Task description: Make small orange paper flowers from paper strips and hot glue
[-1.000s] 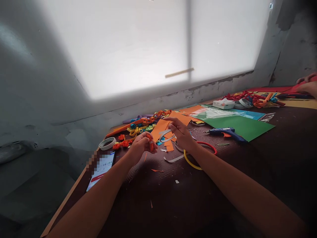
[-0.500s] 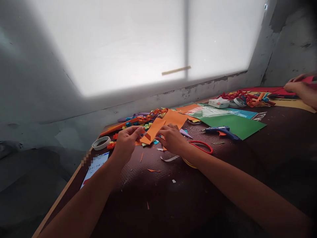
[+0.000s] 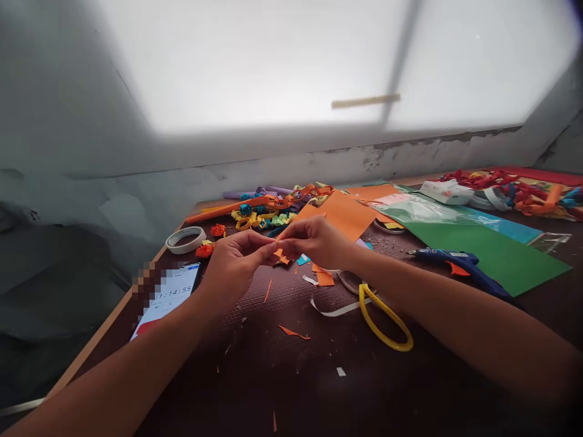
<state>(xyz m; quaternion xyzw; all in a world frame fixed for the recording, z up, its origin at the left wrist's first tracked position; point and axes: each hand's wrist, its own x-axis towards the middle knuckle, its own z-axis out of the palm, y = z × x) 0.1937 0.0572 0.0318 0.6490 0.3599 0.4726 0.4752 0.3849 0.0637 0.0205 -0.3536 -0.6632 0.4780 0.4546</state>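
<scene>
Pinching orange paper, left hand and right hand clamp fingers on it; long axis and direction mostly hidden.

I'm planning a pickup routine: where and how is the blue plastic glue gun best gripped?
Probably by the dark blue handle, coming from the right: the blue plastic glue gun lies with its tapered nozzle pointing left, while the narrow handle slants right and nearer.
</scene>
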